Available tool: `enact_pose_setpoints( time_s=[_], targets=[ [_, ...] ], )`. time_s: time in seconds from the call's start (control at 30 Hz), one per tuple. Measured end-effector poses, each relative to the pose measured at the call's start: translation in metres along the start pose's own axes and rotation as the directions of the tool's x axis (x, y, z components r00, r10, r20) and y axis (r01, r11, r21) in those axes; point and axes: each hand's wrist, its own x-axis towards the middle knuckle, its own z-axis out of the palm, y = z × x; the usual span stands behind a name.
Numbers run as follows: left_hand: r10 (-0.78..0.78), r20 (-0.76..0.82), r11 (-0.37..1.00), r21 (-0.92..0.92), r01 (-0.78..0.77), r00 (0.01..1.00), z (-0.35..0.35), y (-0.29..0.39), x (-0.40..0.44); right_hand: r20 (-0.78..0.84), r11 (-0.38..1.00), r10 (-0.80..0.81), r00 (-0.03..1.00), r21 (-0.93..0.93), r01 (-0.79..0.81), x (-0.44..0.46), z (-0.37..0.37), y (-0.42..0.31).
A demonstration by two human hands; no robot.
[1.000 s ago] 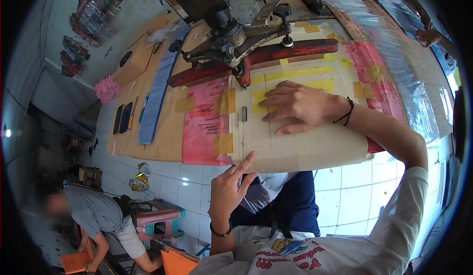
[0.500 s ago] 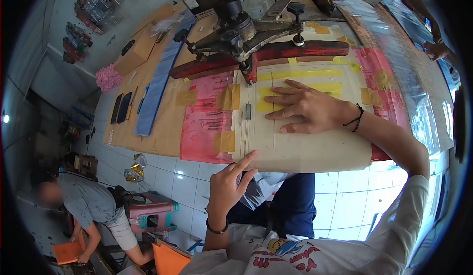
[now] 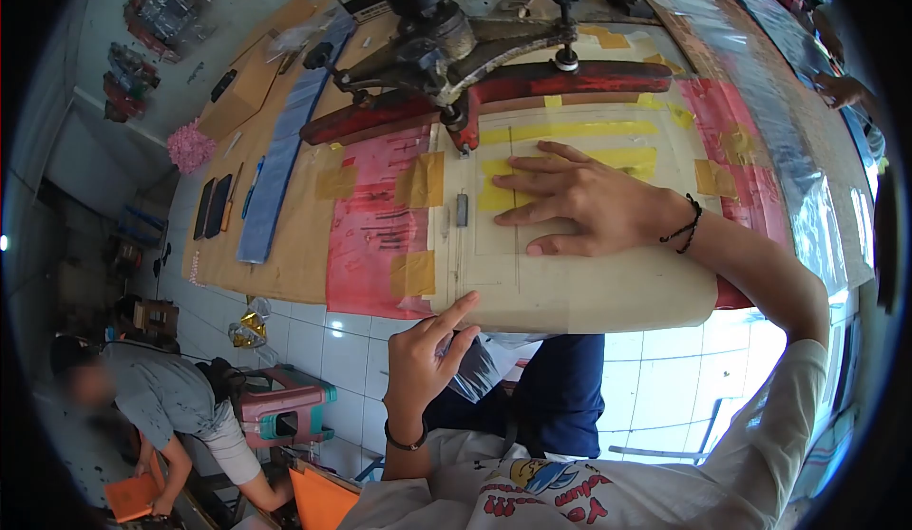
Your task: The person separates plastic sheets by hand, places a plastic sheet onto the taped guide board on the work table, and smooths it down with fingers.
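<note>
A beige sheet [image 3: 608, 288] with thin ruled lines and strips of yellow tape [image 3: 570, 133] covers the middle of the work table. My right hand [image 3: 584, 205] rests palm down on it, fingers spread, partly over a yellow strip. Near the sheet's front left corner is my left hand [image 3: 427, 345], its index finger and thumb stretched out and the other fingers curled. The index fingertip meets the sheet's edge. Between the hands and the red-armed metal press frame [image 3: 484, 93] lies a small grey rectangular piece [image 3: 463, 210] on the sheet.
Pink film [image 3: 380, 236] with brown tape flanks the sheet. Left on the table are a long blue strip [image 3: 285, 169], dark flat objects [image 3: 217, 205] and a cardboard box [image 3: 252, 84]. A person [image 3: 180, 397] bends beside a stool [image 3: 285, 405], holding something orange. Another person's hand [image 3: 841, 91] shows far right.
The view has shifted slightly, so the table and press sit a little further left. Both hands keep nearly the same place on the sheet.
</note>
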Motion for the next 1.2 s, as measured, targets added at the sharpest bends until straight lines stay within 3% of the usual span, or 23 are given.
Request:
enact_pose_setpoints(
  time_s=[0.23,0.37,0.57,1.2],
  targets=[
    [-0.003,-0.006,0.999,-0.044,0.002,1.000,0.000,-0.004,0.002,-0.190,0.969,0.173,0.966,-0.145,-0.202,-0.003,0.010,0.004],
    [0.041,-0.042,0.995,-0.088,-0.045,0.998,0.002,-0.010,0.003,-0.130,0.974,0.198,0.971,-0.088,-0.211,-0.003,0.011,0.005],
    [-0.041,0.007,0.997,-0.063,0.041,0.999,-0.002,-0.008,0.001,-0.170,0.977,0.171,0.971,-0.097,-0.189,-0.005,0.017,0.010],
    [0.100,-0.005,0.994,-0.054,-0.100,0.995,0.000,-0.022,0.001,-0.188,0.977,0.167,0.968,-0.104,-0.189,-0.004,0.019,0.011]
  ],
)
